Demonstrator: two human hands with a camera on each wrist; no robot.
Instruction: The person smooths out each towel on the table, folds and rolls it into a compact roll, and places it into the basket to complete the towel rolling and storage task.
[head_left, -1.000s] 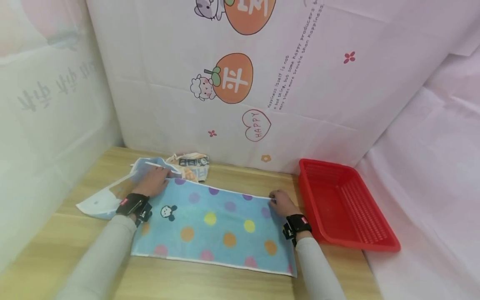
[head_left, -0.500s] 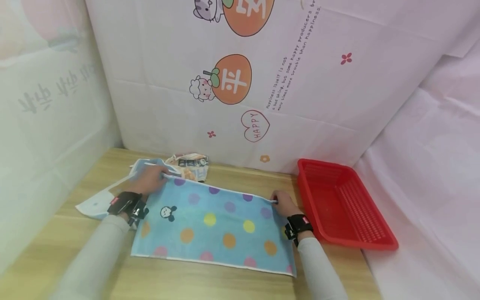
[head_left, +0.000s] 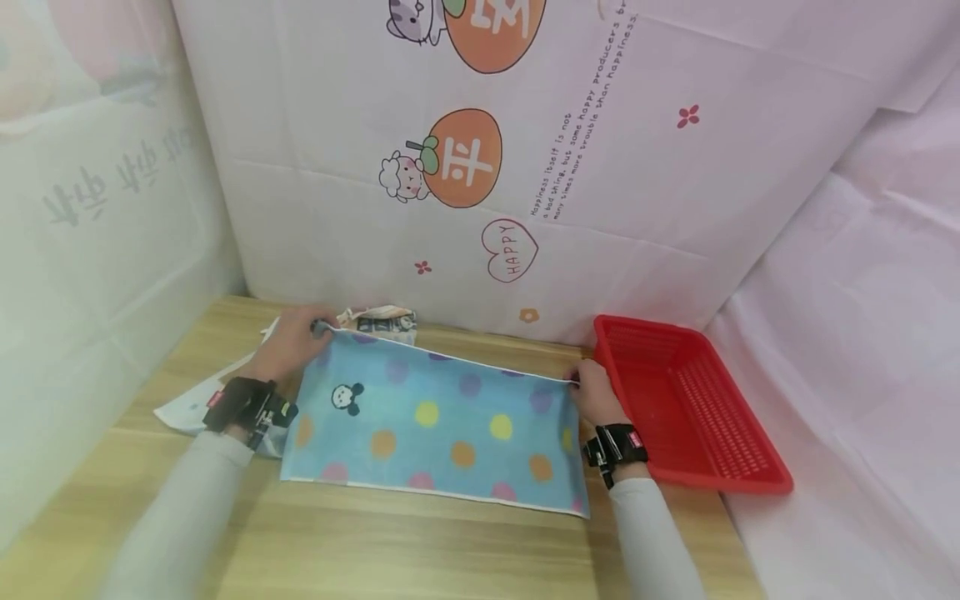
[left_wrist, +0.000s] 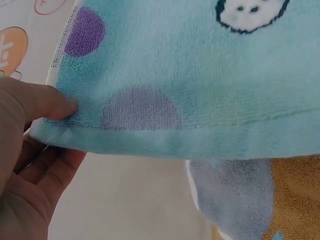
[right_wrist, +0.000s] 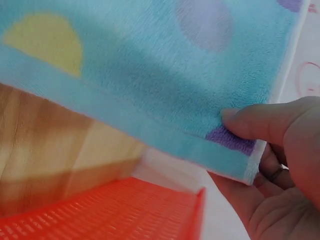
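My left hand [head_left: 288,350] and right hand [head_left: 596,396] each pinch a far corner of the light-blue polka-dot towel [head_left: 438,425], grip closed tight, far edge raised off the wooden table [head_left: 420,550].

A light wooden table [head_left: 420,550] stands in a corner. White printed cloth with orange cartoon fruits [head_left: 465,158] covers the back wall; plain pinkish sheets [head_left: 862,333] hang beside.

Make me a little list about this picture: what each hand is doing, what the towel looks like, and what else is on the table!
left hand: pinches the far left corner of the towel
right hand: pinches the far right corner
towel: light blue with coloured dots and a cartoon mouse face, far edge lifted off the table
basket: red, nothing visible in it, right of the towel
other cloths: bunched at the back left, by the left hand
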